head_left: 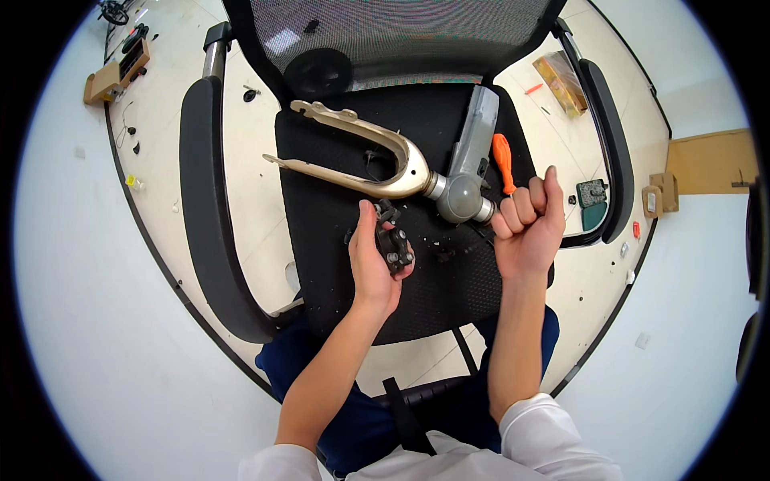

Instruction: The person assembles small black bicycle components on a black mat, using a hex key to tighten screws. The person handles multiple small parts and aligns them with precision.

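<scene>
Screwdriver (503, 163) near right hand (529, 228)

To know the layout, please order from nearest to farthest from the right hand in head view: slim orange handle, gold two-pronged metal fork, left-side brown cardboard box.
1. Orange handle, just ahead.
2. Gold fork, leftward.
3. Brown box, upper left floor.

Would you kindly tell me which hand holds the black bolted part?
The left hand holds the black bolted part; the right hand is curled into a fist.
</scene>
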Demonstrator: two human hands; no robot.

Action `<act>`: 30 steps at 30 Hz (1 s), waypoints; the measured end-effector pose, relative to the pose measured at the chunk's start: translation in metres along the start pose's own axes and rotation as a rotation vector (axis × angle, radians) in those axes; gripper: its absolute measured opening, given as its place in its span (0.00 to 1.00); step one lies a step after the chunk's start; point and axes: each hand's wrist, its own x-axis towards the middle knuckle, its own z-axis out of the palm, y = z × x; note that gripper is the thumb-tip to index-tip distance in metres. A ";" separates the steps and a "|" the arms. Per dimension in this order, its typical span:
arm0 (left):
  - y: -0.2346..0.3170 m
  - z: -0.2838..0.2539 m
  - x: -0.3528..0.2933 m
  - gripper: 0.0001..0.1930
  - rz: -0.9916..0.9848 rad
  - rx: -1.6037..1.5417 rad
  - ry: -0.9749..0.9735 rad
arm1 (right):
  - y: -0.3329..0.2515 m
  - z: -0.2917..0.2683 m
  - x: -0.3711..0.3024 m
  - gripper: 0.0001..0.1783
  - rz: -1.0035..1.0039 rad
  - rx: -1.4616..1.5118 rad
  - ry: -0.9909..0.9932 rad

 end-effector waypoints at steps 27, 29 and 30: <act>-0.026 0.004 0.007 0.16 0.279 0.131 -0.318 | 0.006 -0.045 -0.035 0.06 0.503 -0.588 -0.307; -0.030 0.000 0.009 0.17 0.353 0.183 -0.359 | 0.010 -0.043 -0.035 0.06 0.438 -0.649 -0.281; -0.029 0.001 0.006 0.19 0.340 0.185 -0.361 | 0.011 -0.042 -0.034 0.06 0.405 -0.681 -0.269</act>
